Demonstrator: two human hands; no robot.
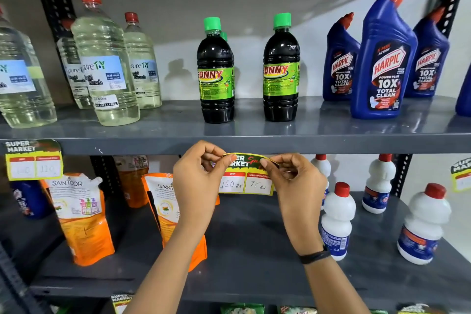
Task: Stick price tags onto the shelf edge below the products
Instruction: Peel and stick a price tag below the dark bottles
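1. At far left, a yellow-bordered paper price tag already stuck on hangs from the grey metal shelf edge, under clear plastic bleach bottles with red caps.
2. Below it, on the lower grey shelf, stand orange and white Santoor refill pouches.
3. The left hand is raised just under the shelf edge, its grip a closed thumb-and-forefinger pinch on the upper left corner of the task's tag.
4. That yellow and green price tag with two white handwritten price boxes sits between the hands, in front of the gap under the upper shelf; its top edge curls forward just beneath the shelf edge, and I cannot tell whether it touches the metal. The boxes read 150 and 75.
5. Directly above, on the upper shelf, two dark bottles with green caps and green Sunny labels stand apart from each other.
6. The right hand, with a black band at the wrist, has its grip pinched shut on the tag's upper right corner.
7. Farther right, blue Harpic bottles with red nozzles stand on the upper shelf.
8. Below them, white bottles with red caps stand on the lower shelf, and another yellow tag hangs at the right edge.
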